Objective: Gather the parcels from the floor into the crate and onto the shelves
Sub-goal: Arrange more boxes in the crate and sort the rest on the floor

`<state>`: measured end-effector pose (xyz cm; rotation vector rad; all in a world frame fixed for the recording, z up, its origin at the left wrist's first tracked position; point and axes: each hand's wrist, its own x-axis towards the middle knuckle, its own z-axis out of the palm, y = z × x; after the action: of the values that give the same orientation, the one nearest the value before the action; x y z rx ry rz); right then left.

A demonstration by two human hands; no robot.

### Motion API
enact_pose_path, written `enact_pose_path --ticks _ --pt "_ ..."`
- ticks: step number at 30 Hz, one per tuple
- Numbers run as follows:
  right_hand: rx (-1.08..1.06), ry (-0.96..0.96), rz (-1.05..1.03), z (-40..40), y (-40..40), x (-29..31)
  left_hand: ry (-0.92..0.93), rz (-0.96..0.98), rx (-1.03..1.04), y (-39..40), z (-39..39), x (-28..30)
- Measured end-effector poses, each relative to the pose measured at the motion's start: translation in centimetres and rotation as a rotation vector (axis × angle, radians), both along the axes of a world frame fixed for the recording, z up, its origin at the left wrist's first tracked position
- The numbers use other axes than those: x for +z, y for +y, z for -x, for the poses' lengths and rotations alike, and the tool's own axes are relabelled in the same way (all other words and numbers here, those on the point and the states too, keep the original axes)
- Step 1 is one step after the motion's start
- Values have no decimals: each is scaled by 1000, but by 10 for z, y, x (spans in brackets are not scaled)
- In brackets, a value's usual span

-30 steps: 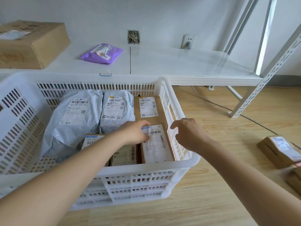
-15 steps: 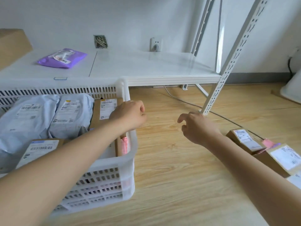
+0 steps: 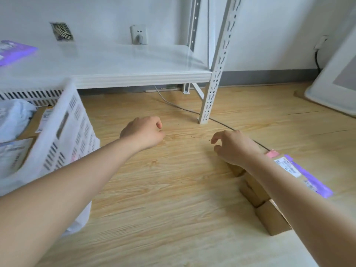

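The white slatted crate (image 3: 63,132) stands at the left with grey mailer bags (image 3: 13,120) and labelled boxes inside. My left hand (image 3: 143,132) hovers over the bare wooden floor, fingers curled in, holding nothing. My right hand (image 3: 234,146) is further right, fingers apart, just above a cluster of brown cardboard parcels (image 3: 269,216) on the floor. My forearm hides much of them. One parcel carries a white label and purple tape (image 3: 308,178). The low white shelf (image 3: 119,62) lies behind, with a purple mailer (image 3: 13,52) at its left edge.
A white perforated shelf upright (image 3: 213,74) stands on the floor ahead, with a grey cable (image 3: 179,107) running past its foot. A wall socket (image 3: 138,34) sits behind the shelf. A white framed panel (image 3: 335,79) leans at the far right.
My view has swung right, away from the crate. Both hands left the crate and moved right over the floor; the right hand now reaches the cardboard parcels.
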<state>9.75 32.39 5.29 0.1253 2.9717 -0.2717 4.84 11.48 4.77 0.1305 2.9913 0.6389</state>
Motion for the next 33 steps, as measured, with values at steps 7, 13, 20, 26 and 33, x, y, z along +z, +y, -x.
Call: enact_pose_path --ticks 7,13,20,26,33 --pt "-143 29 87 3 118 -13 -49 23 -31 103 5 -25" --pt "-285 -23 145 -7 199 -50 -119 7 -130 186 6 -61" --pt "-491 -160 338 -26 245 -111 -202 -56 -270 262 9 -107" --pt "-569 -152 545 -38 251 -140 -412 -152 -366 315 16 -129" --pt "-674 -107 772 -39 242 -144 -548 -292 -368 323 16 -150"
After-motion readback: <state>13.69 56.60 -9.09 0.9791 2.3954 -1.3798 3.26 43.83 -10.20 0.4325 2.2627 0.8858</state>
